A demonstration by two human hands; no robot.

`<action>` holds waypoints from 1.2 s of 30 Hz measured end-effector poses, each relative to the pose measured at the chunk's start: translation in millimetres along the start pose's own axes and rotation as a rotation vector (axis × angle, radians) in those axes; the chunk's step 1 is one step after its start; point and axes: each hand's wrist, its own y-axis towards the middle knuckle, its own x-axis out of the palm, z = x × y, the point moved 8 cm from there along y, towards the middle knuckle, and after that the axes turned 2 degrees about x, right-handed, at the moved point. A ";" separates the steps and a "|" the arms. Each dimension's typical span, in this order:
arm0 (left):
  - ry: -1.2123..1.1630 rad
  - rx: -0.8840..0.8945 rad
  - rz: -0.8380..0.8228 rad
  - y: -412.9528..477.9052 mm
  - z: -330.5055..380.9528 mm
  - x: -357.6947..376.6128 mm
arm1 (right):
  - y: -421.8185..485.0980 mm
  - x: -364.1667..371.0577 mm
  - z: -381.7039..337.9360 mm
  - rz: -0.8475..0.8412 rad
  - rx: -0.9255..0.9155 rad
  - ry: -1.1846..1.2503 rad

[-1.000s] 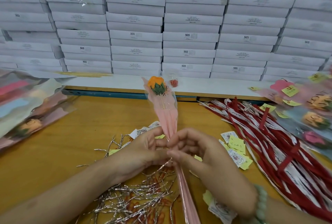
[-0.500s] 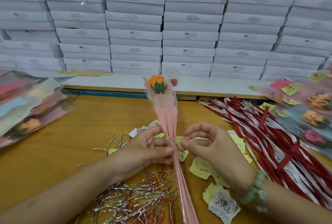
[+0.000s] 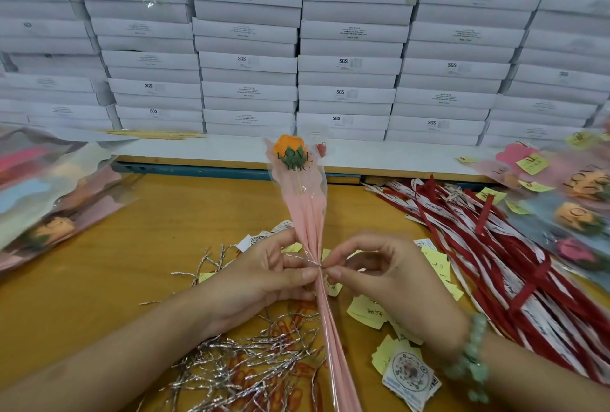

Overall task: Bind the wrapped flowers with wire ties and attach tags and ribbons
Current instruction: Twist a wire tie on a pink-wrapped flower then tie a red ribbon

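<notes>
Flat white boxes [image 3: 346, 65] fill the whole back of the view, stacked in tight columns, many with "SGS" printed on their ends. They stand on a long white ledge [image 3: 412, 155] that has a blue strip [image 3: 198, 171] under its front edge. Before it lies a yellow-brown wooden table [image 3: 99, 279]. The light is soft and even.

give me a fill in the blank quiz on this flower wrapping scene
1. The flower in the pink wrapped cone is ____.
2. The left hand grips the cone while the right hand pinches a thin ____ wire tie.
3. The pale green bead bracelet is on the ____ wrist.
4. The stacked cardboard boxes behind the wooden table are ____.
Missing words: orange; silver; right; white.
</notes>
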 end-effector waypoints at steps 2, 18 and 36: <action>0.003 0.003 0.005 -0.3 0.8 -0.1 | -0.8 -0.9 -3.8 0.014 -0.052 -0.053; -0.042 0.000 0.014 0.3 0.5 -1.9 | -3.0 0.3 -22.8 -0.043 -0.356 -0.396; -0.085 0.000 0.010 2.4 -2.5 -4.1 | -4.9 17.7 -22.0 -0.162 -0.431 -0.634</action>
